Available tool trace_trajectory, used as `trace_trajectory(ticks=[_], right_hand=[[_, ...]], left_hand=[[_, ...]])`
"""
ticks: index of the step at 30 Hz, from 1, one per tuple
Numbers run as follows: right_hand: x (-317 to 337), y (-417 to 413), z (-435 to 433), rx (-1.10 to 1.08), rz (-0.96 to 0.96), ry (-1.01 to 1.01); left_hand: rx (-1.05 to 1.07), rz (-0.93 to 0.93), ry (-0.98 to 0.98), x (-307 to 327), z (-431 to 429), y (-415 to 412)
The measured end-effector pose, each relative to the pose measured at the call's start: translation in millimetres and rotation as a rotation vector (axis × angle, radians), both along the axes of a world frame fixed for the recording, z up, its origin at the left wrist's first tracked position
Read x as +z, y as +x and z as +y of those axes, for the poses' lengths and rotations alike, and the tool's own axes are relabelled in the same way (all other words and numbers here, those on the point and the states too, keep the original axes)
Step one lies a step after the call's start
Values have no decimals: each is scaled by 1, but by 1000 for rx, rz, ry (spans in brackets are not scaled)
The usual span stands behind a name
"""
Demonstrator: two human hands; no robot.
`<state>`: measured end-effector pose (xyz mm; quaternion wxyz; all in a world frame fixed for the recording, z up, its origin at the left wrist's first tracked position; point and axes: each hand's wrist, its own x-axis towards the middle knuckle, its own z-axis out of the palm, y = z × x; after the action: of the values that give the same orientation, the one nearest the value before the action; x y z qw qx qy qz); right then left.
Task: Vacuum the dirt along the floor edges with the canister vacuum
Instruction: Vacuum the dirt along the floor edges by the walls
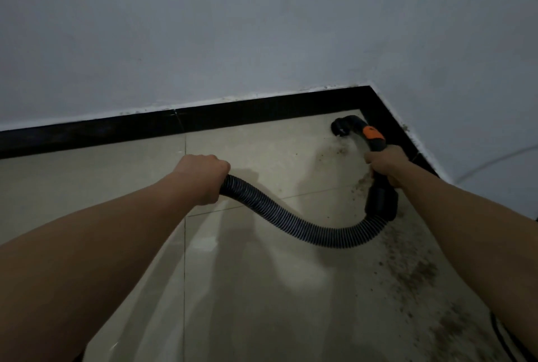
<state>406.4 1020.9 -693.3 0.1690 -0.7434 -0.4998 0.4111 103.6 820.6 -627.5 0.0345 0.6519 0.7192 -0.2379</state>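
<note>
Head view: left hand (203, 175) grasps the ribbed hose (291, 222) at 9 o'clock; right hand (387, 166) grips the vacuum handle (374, 134) at 2 o'clock. The nozzle (343, 126) is in the corner beside the baseboard (262, 108), with dirt (422, 274) at 4 o'clock.

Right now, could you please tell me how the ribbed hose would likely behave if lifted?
The hose is probably floppy: it sags in a loop between the left hand and the handle in the right hand. Its ribs likely give a non-slip grip.
</note>
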Motion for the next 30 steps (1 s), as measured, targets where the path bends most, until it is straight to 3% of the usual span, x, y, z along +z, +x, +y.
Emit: trace_trajectory(ticks=[6, 14, 23, 30], right_hand=[[-2, 27, -13, -52, -80, 0], [6, -8, -43, 131, 13, -52], [6, 39, -35, -55, -105, -14], [7, 23, -70, 1, -5, -69]], left_hand=[[-75, -2, 24, 4, 9, 18], [-54, 29, -33, 8, -5, 2], [-90, -35, 4, 12, -2, 14], [-106, 26, -38, 13, -3, 7]])
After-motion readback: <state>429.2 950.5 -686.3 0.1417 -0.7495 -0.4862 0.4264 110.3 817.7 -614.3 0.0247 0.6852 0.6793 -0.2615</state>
